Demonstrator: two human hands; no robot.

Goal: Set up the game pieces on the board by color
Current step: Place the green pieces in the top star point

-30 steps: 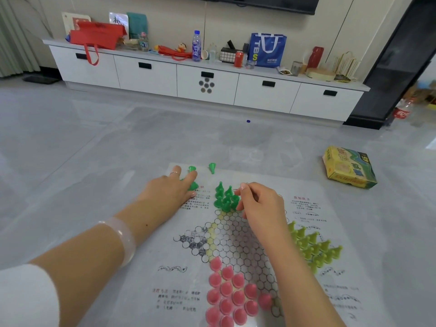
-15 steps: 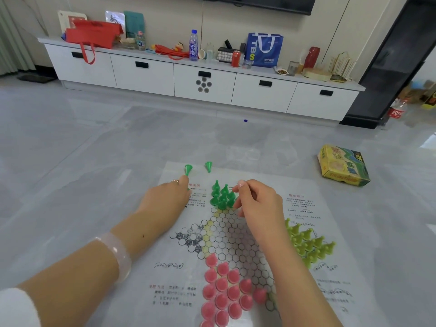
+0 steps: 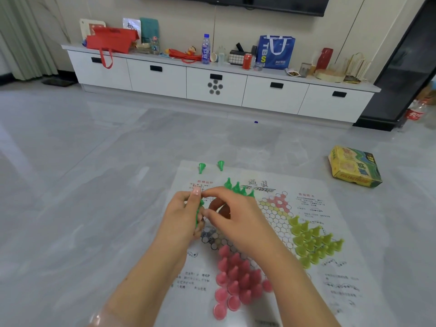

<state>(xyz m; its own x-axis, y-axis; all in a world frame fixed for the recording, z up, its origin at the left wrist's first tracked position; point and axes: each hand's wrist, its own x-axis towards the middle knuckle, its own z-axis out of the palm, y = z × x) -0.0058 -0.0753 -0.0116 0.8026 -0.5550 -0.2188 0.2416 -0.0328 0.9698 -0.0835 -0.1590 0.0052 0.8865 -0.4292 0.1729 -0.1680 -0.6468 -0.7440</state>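
Note:
A paper board [image 3: 335,208] with a hexagon star lies on the floor. Several green pieces [image 3: 238,187] stand in its far point, partly hidden by my right hand. Pink pieces [image 3: 236,277] fill the near point, yellow-green pieces [image 3: 311,241] the right point. Two loose green pieces [image 3: 201,167] [image 3: 220,165] lie at the board's far edge. My left hand [image 3: 185,214] holds green pieces [image 3: 199,208] in curled fingers. My right hand [image 3: 232,220] meets it, with thumb and fingers pinching at one of those pieces.
A yellow game box [image 3: 354,166] lies on the grey floor to the right of the board. A white low cabinet [image 3: 217,83] with bags, bottles and cans runs along the far wall. A dark doorway stands at the far right.
My left hand has drawn back from the loose pieces and turned up with green pieces in it. My right hand has left the green cluster and come over to the left hand.

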